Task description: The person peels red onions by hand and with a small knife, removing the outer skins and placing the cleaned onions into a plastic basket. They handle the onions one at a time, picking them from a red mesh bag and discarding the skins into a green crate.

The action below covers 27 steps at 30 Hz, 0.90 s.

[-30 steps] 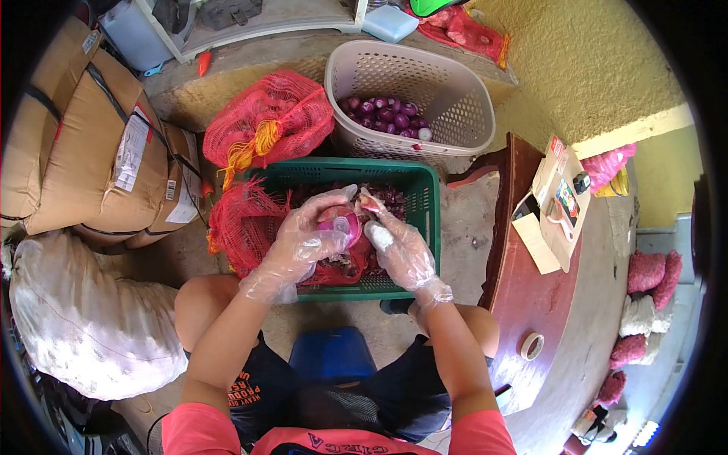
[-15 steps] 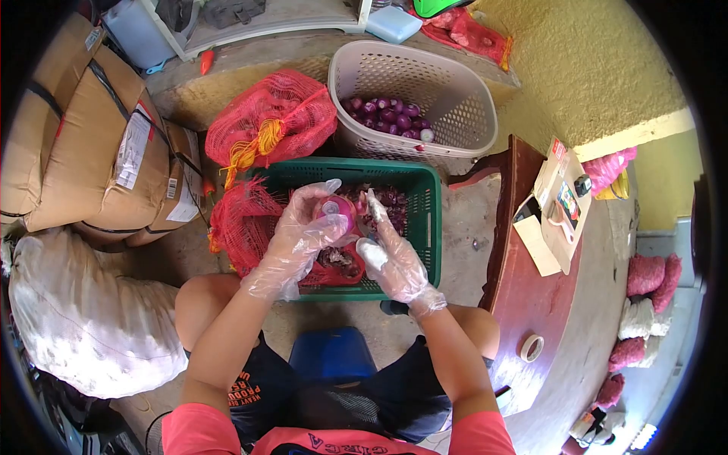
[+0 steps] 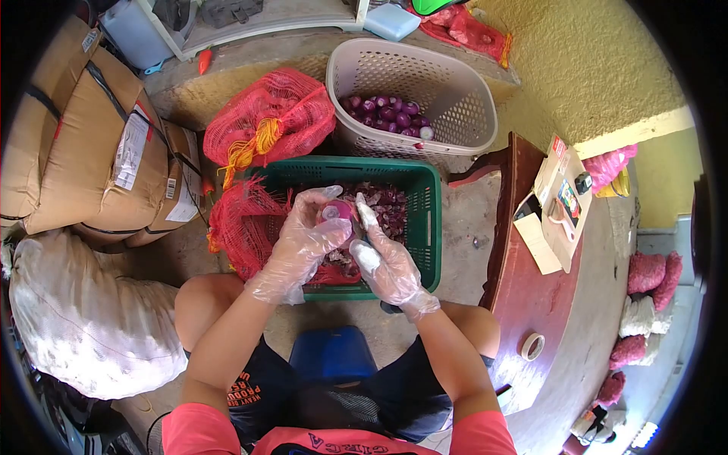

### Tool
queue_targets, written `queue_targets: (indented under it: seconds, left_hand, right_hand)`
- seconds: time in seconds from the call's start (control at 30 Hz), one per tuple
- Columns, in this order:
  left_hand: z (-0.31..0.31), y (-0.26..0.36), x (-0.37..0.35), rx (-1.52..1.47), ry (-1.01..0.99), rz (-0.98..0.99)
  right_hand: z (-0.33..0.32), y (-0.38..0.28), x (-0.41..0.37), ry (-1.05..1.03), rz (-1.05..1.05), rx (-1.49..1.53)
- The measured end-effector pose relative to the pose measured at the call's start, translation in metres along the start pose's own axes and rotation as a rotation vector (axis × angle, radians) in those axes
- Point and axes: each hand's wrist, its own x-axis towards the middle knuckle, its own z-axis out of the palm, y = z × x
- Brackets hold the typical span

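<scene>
L hand [image 3: 307,236] grips red onion [image 3: 339,210] over green crate [image 3: 431,220] w/ peels [image 3: 388,205]; white basket [image 3: 455,82] holds onions [image 3: 390,115].

Right hand [image 3: 384,264] shifted left, fingertip now touching the onion [image 3: 340,210] in left hand [image 3: 303,244]

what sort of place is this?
Probably an informal produce-handling spot, maybe a yard or porch: red mesh sacks, a white basket of purple onions, stacked cardboard boxes.
</scene>
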Motion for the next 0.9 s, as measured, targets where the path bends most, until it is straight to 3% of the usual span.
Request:
queue_targets:
  seconds: [0.17, 0.23, 0.3, 0.4, 0.5, 0.8, 0.9]
  left_hand:
    - [0.003, 0.000, -0.001, 0.033, -0.006, 0.032]
    - [0.004, 0.001, 0.000, 0.029, -0.002, 0.034]
    - [0.006, 0.003, 0.000, 0.016, 0.006, 0.023]
    - [0.004, 0.003, 0.000, 0.049, -0.004, 0.053]
    - [0.003, 0.003, 0.000, 0.041, -0.002, 0.037]
    - [-0.003, 0.001, 0.003, 0.089, -0.022, 0.069]
    - [-0.002, 0.001, 0.002, 0.043, -0.028, 0.057]
  right_hand:
    - [0.004, -0.009, 0.003, 0.073, 0.210, 0.288]
    - [0.002, -0.004, 0.003, 0.064, 0.113, 0.224]
    - [-0.004, 0.009, 0.005, 0.022, -0.168, -0.081]
    - [-0.006, 0.000, 0.003, -0.005, -0.061, -0.122]
    - [-0.004, 0.001, 0.004, 0.018, -0.151, -0.165]
    - [-0.007, -0.001, 0.005, -0.027, -0.065, -0.189]
    - [-0.005, 0.009, 0.008, 0.000, -0.109, -0.055]
